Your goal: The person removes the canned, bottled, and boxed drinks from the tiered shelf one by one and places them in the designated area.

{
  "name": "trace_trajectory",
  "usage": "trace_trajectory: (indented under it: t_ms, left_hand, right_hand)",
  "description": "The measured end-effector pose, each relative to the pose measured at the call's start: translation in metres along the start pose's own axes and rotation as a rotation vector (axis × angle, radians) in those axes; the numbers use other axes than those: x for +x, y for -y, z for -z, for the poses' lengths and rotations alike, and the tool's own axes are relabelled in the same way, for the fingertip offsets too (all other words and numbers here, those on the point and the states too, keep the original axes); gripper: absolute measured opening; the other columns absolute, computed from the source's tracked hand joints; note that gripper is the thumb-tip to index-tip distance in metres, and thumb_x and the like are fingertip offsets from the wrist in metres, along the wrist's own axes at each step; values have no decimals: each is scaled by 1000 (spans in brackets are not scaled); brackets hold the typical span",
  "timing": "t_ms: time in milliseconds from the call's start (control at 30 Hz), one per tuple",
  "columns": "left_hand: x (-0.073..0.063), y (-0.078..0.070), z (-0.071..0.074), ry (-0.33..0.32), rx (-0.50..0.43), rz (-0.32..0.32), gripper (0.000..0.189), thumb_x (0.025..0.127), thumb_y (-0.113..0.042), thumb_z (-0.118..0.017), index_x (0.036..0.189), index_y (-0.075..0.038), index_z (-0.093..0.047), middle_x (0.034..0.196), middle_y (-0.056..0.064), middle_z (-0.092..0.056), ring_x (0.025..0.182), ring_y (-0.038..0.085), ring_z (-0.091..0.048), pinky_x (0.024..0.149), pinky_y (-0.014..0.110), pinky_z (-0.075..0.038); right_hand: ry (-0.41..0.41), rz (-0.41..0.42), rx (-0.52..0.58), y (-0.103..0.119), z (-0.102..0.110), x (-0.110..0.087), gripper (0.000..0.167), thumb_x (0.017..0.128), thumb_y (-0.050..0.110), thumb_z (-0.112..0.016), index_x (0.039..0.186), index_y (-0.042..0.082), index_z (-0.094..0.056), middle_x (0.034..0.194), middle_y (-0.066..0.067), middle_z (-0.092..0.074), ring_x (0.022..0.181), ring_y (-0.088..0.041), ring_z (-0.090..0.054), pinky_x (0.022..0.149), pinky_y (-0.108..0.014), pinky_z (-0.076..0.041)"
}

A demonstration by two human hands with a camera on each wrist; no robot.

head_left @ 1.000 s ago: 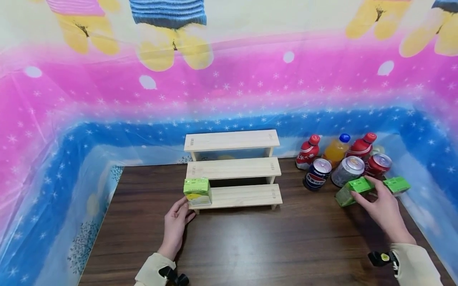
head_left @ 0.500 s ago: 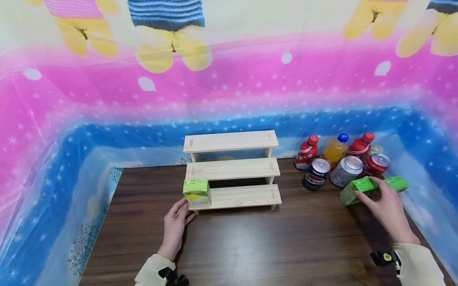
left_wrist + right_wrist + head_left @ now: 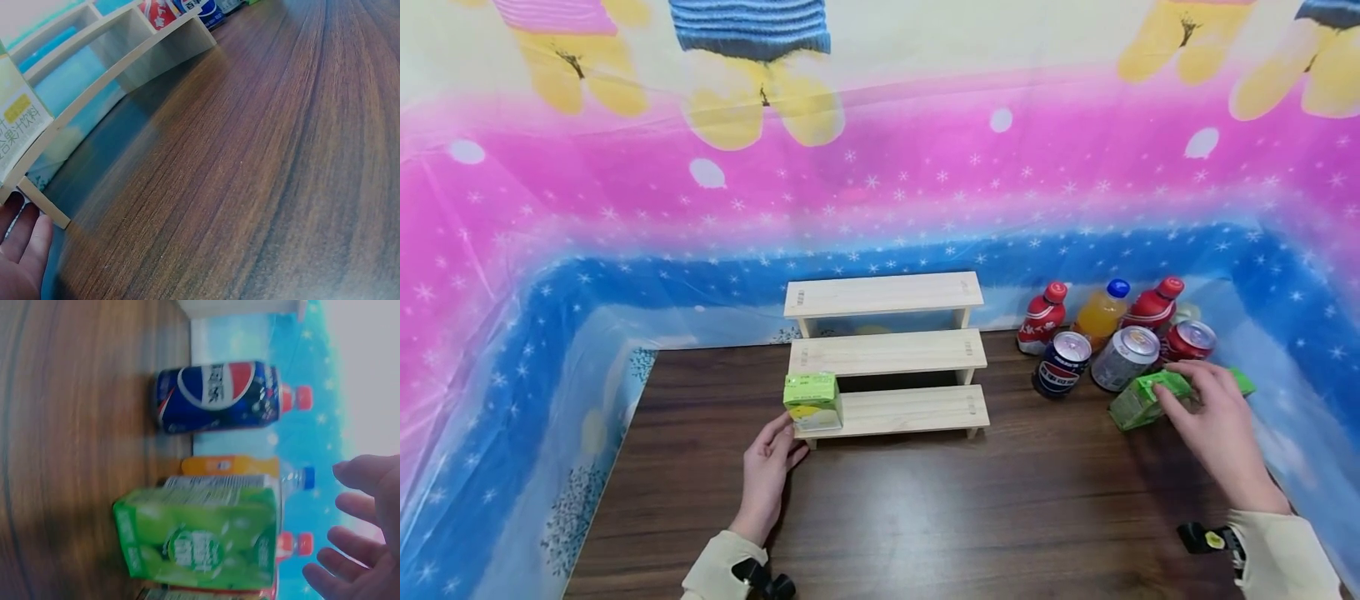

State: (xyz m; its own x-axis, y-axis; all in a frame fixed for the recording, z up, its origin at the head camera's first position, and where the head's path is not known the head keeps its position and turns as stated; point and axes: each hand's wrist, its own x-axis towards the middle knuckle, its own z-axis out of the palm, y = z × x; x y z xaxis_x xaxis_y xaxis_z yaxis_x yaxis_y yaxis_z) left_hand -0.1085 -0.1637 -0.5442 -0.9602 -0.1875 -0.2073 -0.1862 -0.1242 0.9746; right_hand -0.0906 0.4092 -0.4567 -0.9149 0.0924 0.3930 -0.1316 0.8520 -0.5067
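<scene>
My left hand [image 3: 765,477] is at the left end of the three-step wooden shelf [image 3: 913,410]. Its relaxed fingertips meet the bottom step beside a leg, just below a yellow-green juice carton [image 3: 814,402] standing on that step. On the right, my right hand [image 3: 1219,437] hovers over a green juice carton [image 3: 1138,402] with apples on its face. The right wrist view shows the thumb and fingers spread, apart from that carton. A second green carton [image 3: 1245,382] is mostly hidden behind the right hand.
Behind the cartons stand a dark blue Pepsi can [image 3: 1062,365], a silver can [image 3: 1125,358] and a red can [image 3: 1189,340]. At the back are two red-capped bottles [image 3: 1042,318] and an orange juice bottle [image 3: 1102,315]. A printed cloth [image 3: 880,183] surrounds the brown table [image 3: 925,508].
My right hand has let go of the green apple carton and shifted slightly to the right. That carton was nudged a little rightward and turned. The left hand stayed in place.
</scene>
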Motion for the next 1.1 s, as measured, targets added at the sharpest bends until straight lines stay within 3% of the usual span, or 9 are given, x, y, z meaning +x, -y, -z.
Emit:
trace_trajectory:
  t_ms: [67,200,367,467,533,667,733,933,1100]
  left_hand:
    - [0,0,0,-2,3,-3,41,112,-13,-49,149,2,-51,152,23,-51,110,1,-65,91,27,-59]
    - [0,0,0,-7,8,-9,40,112,-13,-48,149,2,-52,152,23,-52,109,1,-65,91,26,-59]
    - [0,0,0,6,0,-13,41,112,-13,-48,150,3,-50,152,23,-52,109,-1,-65,92,26,-58]
    - [-1,0,0,6,-15,-18,42,112,-13,-48,150,4,-49,152,24,-51,109,-2,-65,92,26,-58]
    - [-1,2,0,6,-25,-23,42,112,-13,-48,150,6,-48,152,25,-51,109,-1,-65,92,26,-58]
    - [0,3,1,4,-37,-30,41,112,-10,-48,149,8,-48,150,27,-52,109,0,-65,90,25,-59]
    - [1,3,2,4,-33,-31,40,112,-9,-47,148,7,-49,150,27,-52,108,0,-66,89,25,-59]
    - [1,3,2,10,-31,-47,40,111,-7,-47,148,7,-50,149,28,-53,106,1,-67,89,26,-60]
    - [3,4,2,15,-31,-65,40,111,-7,-48,148,7,-50,147,29,-54,105,2,-67,89,26,-60]
  right_hand:
    - [1,32,11,7,-3,2,37,96,10,-75,128,-2,-64,134,-29,-52,118,-46,-47,83,-31,-46]
    - [30,82,38,23,-15,5,34,95,8,-76,126,-2,-65,132,-28,-54,120,-44,-48,95,-60,-46]
    - [104,80,67,45,-24,8,39,99,16,-74,133,2,-62,131,-22,-58,118,-40,-53,95,-52,-48]
    - [156,56,101,61,-26,12,44,101,20,-72,138,2,-57,134,-23,-58,119,-42,-55,93,-62,-48]
    - [172,53,119,72,-27,13,46,101,23,-71,140,2,-57,136,-22,-59,120,-42,-57,96,-58,-50]
    - [185,96,164,92,-34,17,45,101,21,-71,141,4,-58,136,-18,-61,115,-38,-64,92,-15,-48]
    - [190,125,183,101,-39,19,43,101,19,-72,140,5,-59,135,-16,-61,115,-38,-65,91,-8,-45]
    - [223,193,224,128,-58,27,42,100,19,-72,138,7,-60,135,-11,-63,120,-30,-62,99,-51,-52]
    - [280,212,279,151,-74,31,41,100,20,-73,138,10,-60,134,-10,-64,116,-26,-65,95,-52,-55]
